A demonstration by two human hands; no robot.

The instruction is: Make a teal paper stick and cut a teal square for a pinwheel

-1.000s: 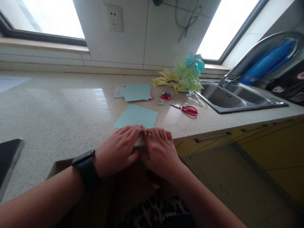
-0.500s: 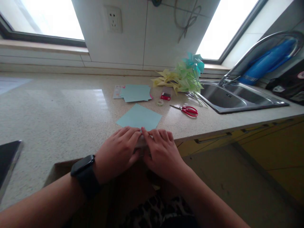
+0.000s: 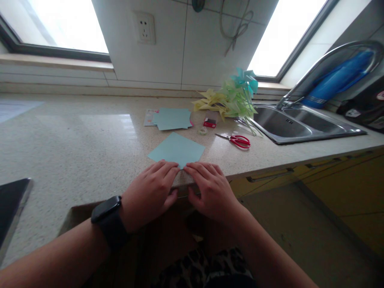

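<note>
A light blue square sheet of paper (image 3: 177,149) lies on the speckled countertop (image 3: 75,148) near its front edge, turned like a diamond. My left hand (image 3: 150,194), with a black watch on the wrist, rests flat at the counter edge, its fingertips touching the sheet's near corner. My right hand (image 3: 211,191) lies beside it with fingers spread, fingertips at the same corner. Neither hand grips anything.
Behind the sheet lies a stack of light blue paper (image 3: 172,118), a small red box (image 3: 209,122), a tape roll (image 3: 203,130) and red scissors (image 3: 238,140). Paper pinwheels (image 3: 232,98) lie beside the steel sink (image 3: 288,124). A dark tablet (image 3: 10,204) sits far left.
The blue sheet has turned from lying skewed to a diamond position. My hands have spread slightly apart, and the right hand has moved rightward.
</note>
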